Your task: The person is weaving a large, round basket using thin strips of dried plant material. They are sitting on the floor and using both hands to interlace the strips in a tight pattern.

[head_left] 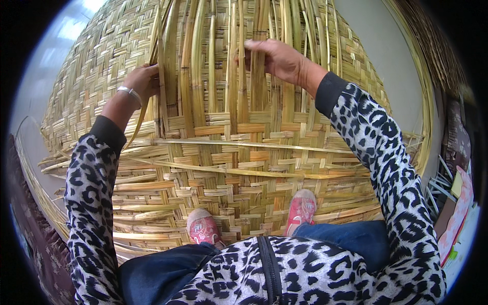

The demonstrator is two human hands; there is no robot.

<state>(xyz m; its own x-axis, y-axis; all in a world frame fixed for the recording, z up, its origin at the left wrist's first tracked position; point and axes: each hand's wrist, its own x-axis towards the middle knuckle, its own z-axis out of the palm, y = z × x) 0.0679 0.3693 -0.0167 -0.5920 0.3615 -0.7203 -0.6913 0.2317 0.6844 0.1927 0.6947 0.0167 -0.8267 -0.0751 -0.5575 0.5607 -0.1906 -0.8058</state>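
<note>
Under me spreads a large woven mat (101,56) of flat yellow-green split strips. My left hand (142,81), with a silver bracelet at the wrist, is closed on a narrow strip (161,66) at the left of the upright strips. To the right, my right hand (277,58) is closed around a wider, browner strip (258,81), thumb pointing left. Between the hands, several long upright strips (198,61) lie lifted over the weave. Two thin crosswise strips (254,144) rest loosely across the mat nearer to me.
My feet in red shoes (205,230) stand on the near part of the mat. A bundle of long strips (424,96) runs along the right side, beside a dark brown pile (432,40). Patterned dark cloth (35,244) lies at the left. Papers and sticks (452,198) are at the right edge.
</note>
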